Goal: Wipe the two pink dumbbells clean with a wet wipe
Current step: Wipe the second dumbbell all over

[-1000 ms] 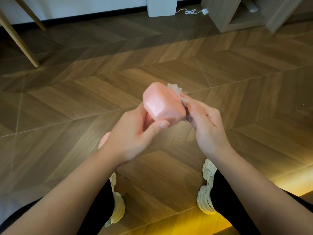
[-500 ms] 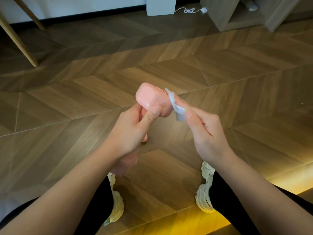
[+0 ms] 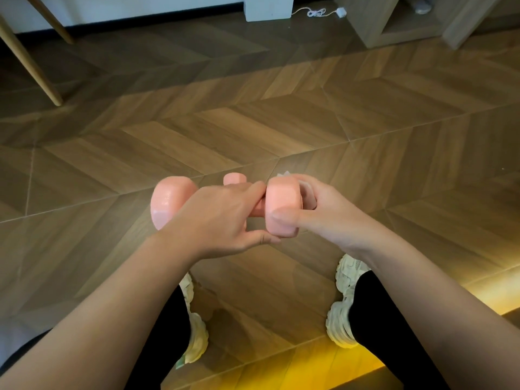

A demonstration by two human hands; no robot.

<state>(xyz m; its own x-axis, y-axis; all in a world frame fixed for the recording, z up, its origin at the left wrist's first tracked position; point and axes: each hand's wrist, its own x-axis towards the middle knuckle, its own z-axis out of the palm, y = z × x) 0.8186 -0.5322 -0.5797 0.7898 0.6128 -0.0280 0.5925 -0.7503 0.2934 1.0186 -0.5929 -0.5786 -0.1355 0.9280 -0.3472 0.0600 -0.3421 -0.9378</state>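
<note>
Pink dumbbell (image 3: 281, 199) hangs level over the chevron wood floor (image 3: 253, 122). The left hand (image 3: 222, 219) wraps and hides its handle. The right hand (image 3: 323, 212) pinches a wet wipe (image 3: 306, 189) against its right head. Chair legs (image 3: 28, 57), a white cable (image 3: 318, 12) and a wooden shelf unit (image 3: 374, 21) line the far wall.

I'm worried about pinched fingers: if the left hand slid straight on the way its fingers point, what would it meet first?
Probably the right end of the dumbbell, which the left hand nearly touches while gripping the handle. Behind that end, the right hand holds the wipe.
</note>
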